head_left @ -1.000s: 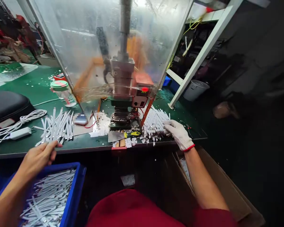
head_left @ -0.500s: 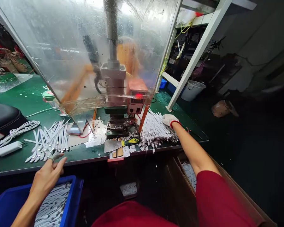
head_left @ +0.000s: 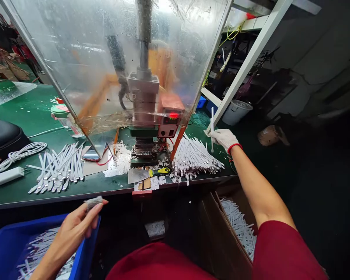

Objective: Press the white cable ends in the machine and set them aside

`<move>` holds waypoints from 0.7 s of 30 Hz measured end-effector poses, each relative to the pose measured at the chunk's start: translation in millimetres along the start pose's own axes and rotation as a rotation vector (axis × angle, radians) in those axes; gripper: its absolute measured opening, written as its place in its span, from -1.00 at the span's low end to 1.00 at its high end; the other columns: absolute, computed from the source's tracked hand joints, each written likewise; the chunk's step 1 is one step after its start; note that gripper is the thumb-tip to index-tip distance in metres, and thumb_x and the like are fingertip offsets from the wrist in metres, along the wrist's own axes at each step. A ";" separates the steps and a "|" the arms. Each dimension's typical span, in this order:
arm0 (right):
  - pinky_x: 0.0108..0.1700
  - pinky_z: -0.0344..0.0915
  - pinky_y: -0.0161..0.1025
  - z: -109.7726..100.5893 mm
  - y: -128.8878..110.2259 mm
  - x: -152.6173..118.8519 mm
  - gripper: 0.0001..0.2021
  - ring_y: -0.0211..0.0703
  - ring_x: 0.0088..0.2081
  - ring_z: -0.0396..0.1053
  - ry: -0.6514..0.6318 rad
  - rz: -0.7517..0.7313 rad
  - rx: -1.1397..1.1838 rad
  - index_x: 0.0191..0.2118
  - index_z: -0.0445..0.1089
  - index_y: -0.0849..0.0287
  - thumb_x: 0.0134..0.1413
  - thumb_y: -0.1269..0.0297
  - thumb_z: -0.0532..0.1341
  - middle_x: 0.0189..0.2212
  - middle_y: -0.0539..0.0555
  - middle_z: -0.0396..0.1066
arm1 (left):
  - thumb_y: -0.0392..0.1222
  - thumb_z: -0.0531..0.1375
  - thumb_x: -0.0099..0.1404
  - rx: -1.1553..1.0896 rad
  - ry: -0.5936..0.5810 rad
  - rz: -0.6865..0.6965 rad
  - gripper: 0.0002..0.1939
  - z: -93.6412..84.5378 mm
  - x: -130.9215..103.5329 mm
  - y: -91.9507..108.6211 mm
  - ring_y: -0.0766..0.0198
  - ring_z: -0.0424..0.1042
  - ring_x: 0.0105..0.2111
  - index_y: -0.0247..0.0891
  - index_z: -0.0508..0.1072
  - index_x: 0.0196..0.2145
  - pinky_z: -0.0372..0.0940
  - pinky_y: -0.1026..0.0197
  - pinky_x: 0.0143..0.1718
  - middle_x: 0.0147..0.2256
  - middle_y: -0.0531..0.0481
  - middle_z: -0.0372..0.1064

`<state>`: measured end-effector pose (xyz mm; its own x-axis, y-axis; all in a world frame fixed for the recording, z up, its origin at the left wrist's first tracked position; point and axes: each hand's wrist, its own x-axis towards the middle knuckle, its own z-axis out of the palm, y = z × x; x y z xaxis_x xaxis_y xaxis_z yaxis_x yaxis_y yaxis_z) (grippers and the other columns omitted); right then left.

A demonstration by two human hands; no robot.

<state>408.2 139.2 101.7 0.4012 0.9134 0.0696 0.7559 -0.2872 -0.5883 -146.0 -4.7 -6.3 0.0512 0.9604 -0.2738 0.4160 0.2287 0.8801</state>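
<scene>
My right hand, in a white glove with a red cuff, pinches a thin white strip upright, just right of a large pile of white strips. My left hand is closed, thumb against a forefinger wrapped in grey cloth; whether anything is between them is too small to tell. It hovers at the bench's front edge, above a blue bin of white strips. A smaller strip pile lies on the bench beyond it. The press stands between the two piles, behind a clear sheet.
A scraper lies before the press among white scraps. A white adapter and coiled cable are at the left. An open carton of strips stands below the bench at the right. A white shelf post rises behind my right hand.
My right hand has lifted off the pile, moving right with a strip in it. My left hand has moved right, and its thumb and forefinger have closed together. The view has shifted slightly.
</scene>
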 end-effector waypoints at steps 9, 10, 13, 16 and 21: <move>-0.56 0.13 -0.42 16.7 -75.3 -133.4 -0.70 -0.37 -0.57 0.24 -0.253 -0.116 0.853 -0.27 0.42 0.26 -0.02 0.10 0.33 -0.53 0.01 0.36 | 0.17 0.12 0.29 -0.410 -0.544 0.171 -0.42 138.1 -13.3 89.9 0.30 0.42 -0.49 -0.32 0.29 0.10 0.30 0.30 -0.51 -0.35 -0.06 0.43; -0.55 0.16 -0.41 26.2 -78.3 -149.1 -0.69 -0.35 -0.56 0.25 -0.314 -0.101 0.856 -0.28 0.43 0.25 -0.02 0.09 0.34 -0.53 0.02 0.36 | 0.16 0.13 0.28 -0.446 -0.523 0.182 -0.41 148.9 -11.1 93.1 0.28 0.45 -0.46 -0.34 0.30 0.08 0.33 0.27 -0.48 -0.31 -0.11 0.45; -0.52 0.22 -0.38 50.6 -78.6 -184.1 -0.70 -0.31 -0.54 0.28 -0.437 -0.065 0.844 -0.30 0.42 0.23 0.00 0.07 0.32 -0.54 0.02 0.37 | 0.17 0.15 0.27 -0.490 -0.475 0.167 -0.46 164.9 -6.1 90.8 0.25 0.49 -0.46 -0.40 0.37 -0.06 0.37 0.24 -0.46 -0.30 -0.17 0.47; -0.53 0.22 -0.38 65.3 -74.4 -199.1 -0.69 -0.30 -0.54 0.28 -0.459 -0.036 0.852 -0.27 0.43 0.22 0.01 0.05 0.31 -0.54 0.02 0.37 | 0.16 0.12 0.29 -0.470 -0.490 0.166 -0.52 161.3 -6.5 79.0 0.27 0.49 -0.50 -0.39 0.43 -0.18 0.35 0.29 -0.49 -0.42 -0.11 0.47; -0.56 0.19 -0.38 76.7 -80.1 -202.0 -0.68 -0.31 -0.57 0.26 -0.462 0.010 0.899 -0.32 0.41 0.23 -0.03 0.04 0.33 -0.56 0.02 0.37 | 0.14 0.17 0.27 -0.306 -0.545 0.271 -0.58 150.2 -12.4 72.1 0.31 0.46 -0.54 -0.35 0.46 -0.34 0.32 0.34 -0.52 -0.48 -0.06 0.47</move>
<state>226.8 -0.1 73.0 0.0219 0.9892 -0.1452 0.0069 -0.1453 -0.9894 19.7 -24.0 2.2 0.6005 0.7915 -0.1137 0.0523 0.1030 0.9933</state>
